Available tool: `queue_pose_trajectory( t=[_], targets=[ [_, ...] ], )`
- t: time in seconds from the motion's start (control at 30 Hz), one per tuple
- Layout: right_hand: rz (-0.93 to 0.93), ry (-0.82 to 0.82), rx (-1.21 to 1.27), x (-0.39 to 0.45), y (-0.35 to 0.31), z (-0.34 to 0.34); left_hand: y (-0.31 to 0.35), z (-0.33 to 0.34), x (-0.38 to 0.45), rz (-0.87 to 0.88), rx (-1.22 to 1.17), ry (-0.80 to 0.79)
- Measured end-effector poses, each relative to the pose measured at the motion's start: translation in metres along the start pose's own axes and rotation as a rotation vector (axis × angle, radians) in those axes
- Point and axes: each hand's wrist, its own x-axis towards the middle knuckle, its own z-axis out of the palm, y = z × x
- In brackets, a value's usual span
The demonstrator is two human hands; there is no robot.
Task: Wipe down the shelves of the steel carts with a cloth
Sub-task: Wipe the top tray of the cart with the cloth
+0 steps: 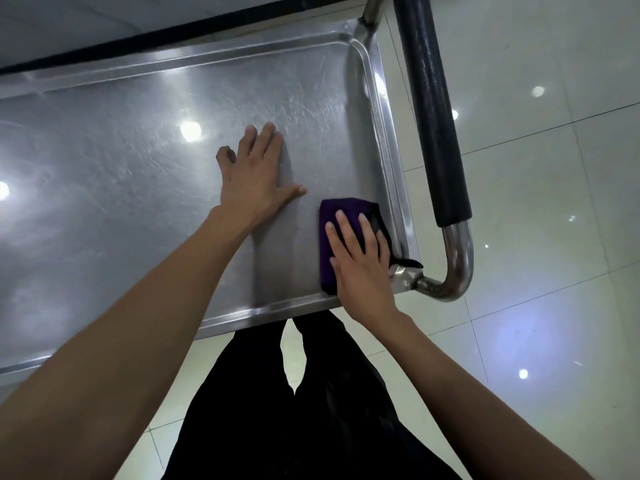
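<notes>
Head cam shows the right hand [360, 261] pressing flat, fingers straight, on a folded purple cloth [332, 233] in the near right corner of the cart's top shelf [121, 174], just beside the raised rim. Left hand [254, 178] lies open and flat on bare steel, holding nothing. I'd keep the palm pressure even and run long overlapping strokes, working the cloth edge into that rim corner by the handle [429, 109].

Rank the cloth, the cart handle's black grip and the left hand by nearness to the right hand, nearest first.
1. Cloth: under the right hand.
2. Left hand: to its left, flat on the shelf.
3. Black grip: off to the right, beyond the shelf rim.
</notes>
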Motion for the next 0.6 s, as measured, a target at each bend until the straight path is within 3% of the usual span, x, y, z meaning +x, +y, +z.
queue_pose_trajectory(
  t=[0.6],
  targets=[
    [0.063, 0.058, 0.059, 0.237, -0.034, -0.063, -0.030, -0.013, -0.011, 0.024, -0.023, 0.026]
  ],
)
